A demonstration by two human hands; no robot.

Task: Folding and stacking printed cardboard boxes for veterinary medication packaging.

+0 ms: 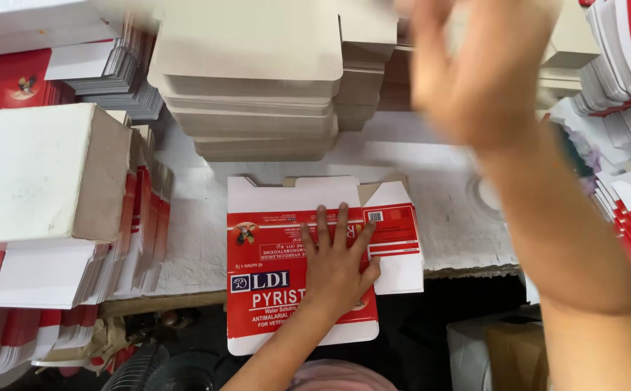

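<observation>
White worktable (199, 239) fills the view, crowded along its far and side edges. Biggest is the white rectangular cardboard block (40, 174) at the left edge, then the tall stack of plain beige flat carton blanks (250, 87) at the far edge. At the near edge lies the red-and-white flattened printed carton (275, 289). Left hand (337, 264) presses it flat, fingers spread. Right hand (474, 72) hovers blurred near the far edge; its grip cannot be told.

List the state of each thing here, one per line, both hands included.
Red and white carton blank: unfolded, flat on table edge.
Left hand: fingers spread, pressing the blank.
Right hand: raised, blurred, holding nothing visible.
Plain blank stack: piled flat.
</observation>
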